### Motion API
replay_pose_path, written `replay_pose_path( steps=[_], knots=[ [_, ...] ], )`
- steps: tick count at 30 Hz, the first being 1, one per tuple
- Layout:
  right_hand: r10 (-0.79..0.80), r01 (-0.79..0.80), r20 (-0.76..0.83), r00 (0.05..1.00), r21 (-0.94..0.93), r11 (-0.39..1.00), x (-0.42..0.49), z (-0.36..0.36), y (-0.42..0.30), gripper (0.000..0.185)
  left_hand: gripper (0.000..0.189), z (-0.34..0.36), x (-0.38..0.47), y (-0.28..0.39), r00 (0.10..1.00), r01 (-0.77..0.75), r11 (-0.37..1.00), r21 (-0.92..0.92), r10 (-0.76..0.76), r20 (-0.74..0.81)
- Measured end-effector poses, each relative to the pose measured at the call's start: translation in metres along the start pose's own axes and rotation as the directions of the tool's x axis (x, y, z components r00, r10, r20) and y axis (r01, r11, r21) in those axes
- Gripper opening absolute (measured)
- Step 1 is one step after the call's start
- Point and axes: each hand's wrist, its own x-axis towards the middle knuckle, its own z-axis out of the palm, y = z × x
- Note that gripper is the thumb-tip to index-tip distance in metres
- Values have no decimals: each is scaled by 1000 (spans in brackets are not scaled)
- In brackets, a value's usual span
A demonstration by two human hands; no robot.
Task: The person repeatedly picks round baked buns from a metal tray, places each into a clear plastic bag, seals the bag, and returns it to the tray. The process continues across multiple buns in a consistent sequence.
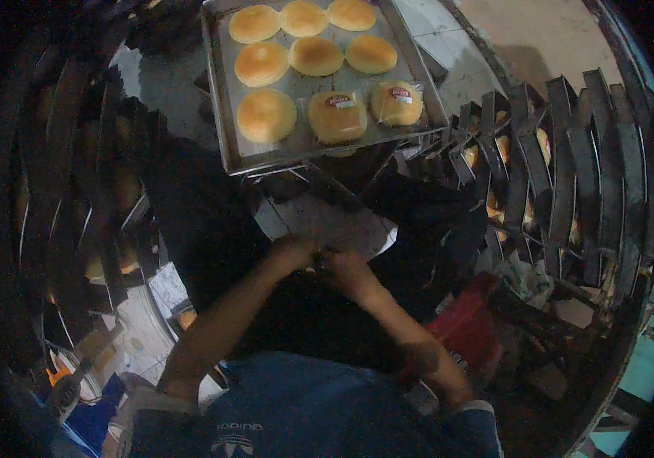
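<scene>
My left hand (299, 252) and my right hand (347, 270) are close together over my lap. Shadow covers the fingers, so whether a small thing is between them is hard to make out. Beyond them, a metal baking tray (225, 150) is raised in front of me, carrying round golden buns in rows. Several buns, such as the near-left one (266, 116), lie bare. Two in the nearest row are in clear plastic with a red and white label: the middle wrapped bun (336, 123) and the right wrapped bun (398, 109).
Stacked dark trays (561, 166) rise on my right, with buns showing in the gaps. More dark racks (84, 172) stand on my left. A red object (470, 323) lies beside my right arm. A white round-edged container (141, 326) sits at lower left.
</scene>
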Motion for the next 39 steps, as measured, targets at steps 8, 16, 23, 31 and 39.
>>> replay_pose_path(
  steps=[8,16,23,31,39],
  knots=[
    [103,-31,135,986,-449,893,5,12,3,56,34,-20,16,-19,990,76,930,-360,-27,140],
    [22,-60,-92,996,-428,902,6,41,13,42,44,-2,22,-43,993,56,821,-568,15,119],
    [17,73,243,970,-358,931,15,-13,-23,35,49,-2,18,-60,973,-199,680,-706,224,-59],
    [-254,200,144,956,310,929,-60,-149,-26,55,74,-44,-31,5,948,-296,74,-952,149,-283],
    [-188,12,195,963,662,750,-74,-177,-76,44,36,-91,-38,43,961,-254,415,-874,5,-277]
  ],
)
